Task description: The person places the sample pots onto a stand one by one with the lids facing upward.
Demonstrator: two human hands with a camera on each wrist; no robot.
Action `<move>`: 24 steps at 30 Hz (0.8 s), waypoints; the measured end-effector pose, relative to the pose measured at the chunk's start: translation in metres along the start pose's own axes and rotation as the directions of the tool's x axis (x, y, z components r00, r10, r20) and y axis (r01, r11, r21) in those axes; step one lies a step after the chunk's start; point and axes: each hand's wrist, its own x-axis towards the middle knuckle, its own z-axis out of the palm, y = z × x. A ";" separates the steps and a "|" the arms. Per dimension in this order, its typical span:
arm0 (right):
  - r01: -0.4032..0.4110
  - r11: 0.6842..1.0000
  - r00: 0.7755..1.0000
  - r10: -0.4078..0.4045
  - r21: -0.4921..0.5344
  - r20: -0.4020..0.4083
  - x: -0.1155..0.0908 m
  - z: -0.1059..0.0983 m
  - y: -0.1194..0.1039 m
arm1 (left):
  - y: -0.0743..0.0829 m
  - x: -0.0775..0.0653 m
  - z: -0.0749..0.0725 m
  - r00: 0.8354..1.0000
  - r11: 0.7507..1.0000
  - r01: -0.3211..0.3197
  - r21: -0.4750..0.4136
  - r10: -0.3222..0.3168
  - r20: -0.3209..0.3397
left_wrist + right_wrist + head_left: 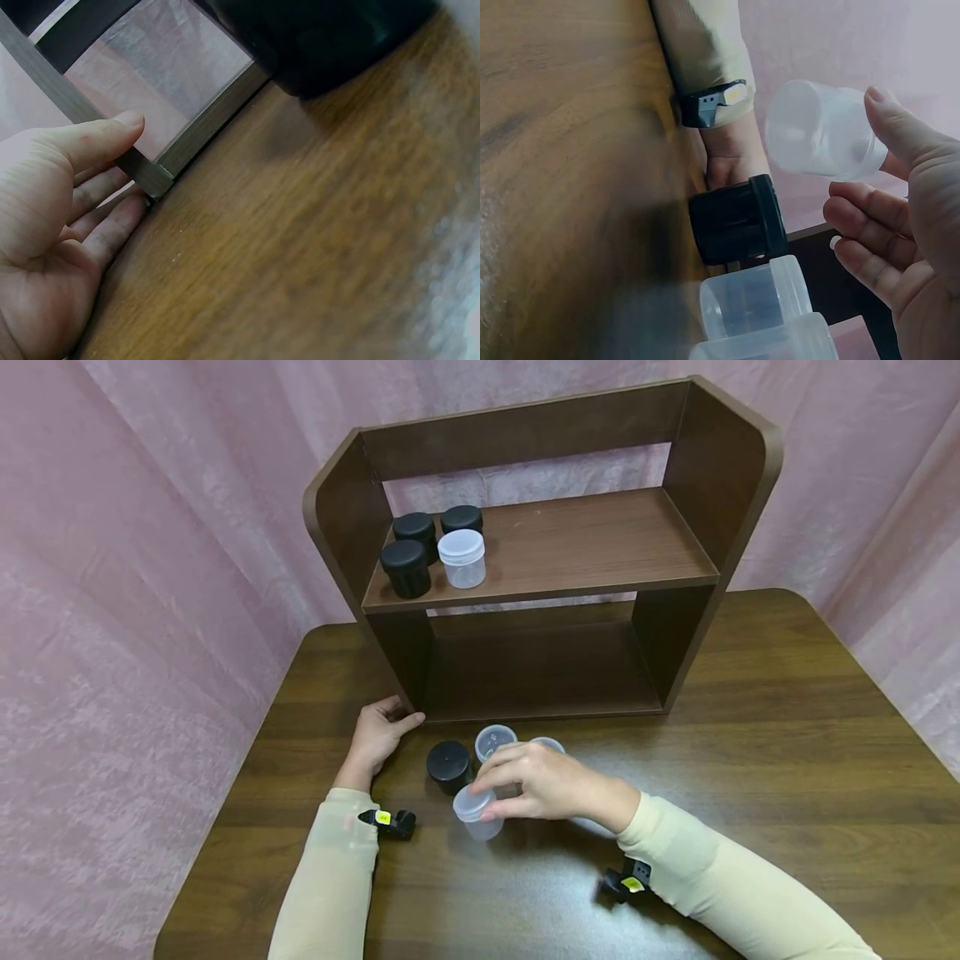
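Note:
In the head view my right hand (pixel 536 781) pinches a clear plastic jar (pixel 483 827) by its lidded top. The right wrist view shows this jar (pixel 817 131) raised off the table, between thumb and fingers. My left hand (pixel 375 735) grips the lower front corner of the brown wooden shelf (pixel 540 718), thumb on one side of the side panel and fingers on the other, as the left wrist view shows. A black jar (pixel 450 764) stands on the table between the hands. Beside it are two more clear jars, one (pixel 495 742) partly hidden and another (pixel 549 744) mostly hidden behind my right hand.
On the left of the upper shelf board (pixel 585 539) stand three black jars (pixel 408 572) and one clear jar (pixel 463 564). The wooden table (pixel 787 735) extends to both sides. Pink curtains (pixel 150 568) hang behind it.

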 end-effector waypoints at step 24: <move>0.016 0.992 0.978 0.011 0.126 -0.210 -0.003 -0.067 0.005 | 0.000 0.004 0.006 0.997 0.997 0.071 -0.002 -0.071 0.023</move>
